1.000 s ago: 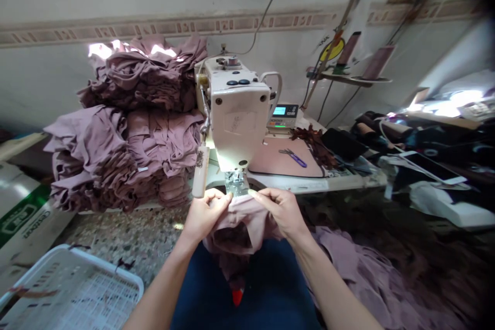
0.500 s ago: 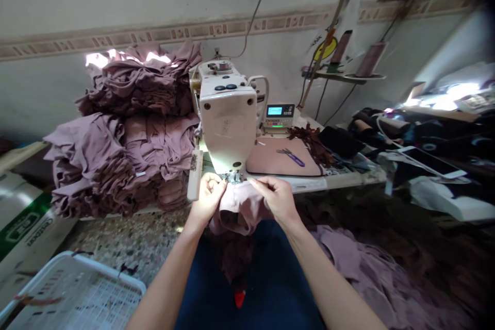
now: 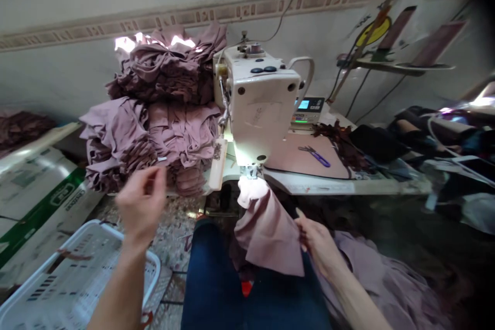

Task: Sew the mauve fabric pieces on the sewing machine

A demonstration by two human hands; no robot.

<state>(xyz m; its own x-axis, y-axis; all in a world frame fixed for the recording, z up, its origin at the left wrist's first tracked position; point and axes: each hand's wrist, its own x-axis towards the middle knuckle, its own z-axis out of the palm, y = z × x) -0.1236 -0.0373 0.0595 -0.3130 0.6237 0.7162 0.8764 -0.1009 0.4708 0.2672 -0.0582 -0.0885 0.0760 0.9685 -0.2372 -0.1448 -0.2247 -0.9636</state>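
A piece of mauve knit fabric [image 3: 266, 229] hangs down from the presser foot [image 3: 251, 171] of a white industrial sewing machine [image 3: 263, 103]. My right hand [image 3: 315, 242] pinches the fabric's lower right edge, below and to the right of the needle area. My left hand [image 3: 141, 206] is raised away from the machine, to the left, with its fingers curled together. It is next to the front of a stacked pile of folded mauve garments [image 3: 154, 134], and no object shows in it.
A pink mat [image 3: 305, 157] on the machine table holds purple-handled thread snips [image 3: 315, 157]. A white plastic basket [image 3: 77, 278] and a cardboard box [image 3: 38, 191] stand at lower left. More mauve fabric [image 3: 382, 278] lies at lower right, beyond my jeans-clad lap [image 3: 212, 278].
Both hands have left the presser foot. My left hand has moved left and up, and my right hand has dropped lower right. The fabric now hangs lower, and the view has shifted.
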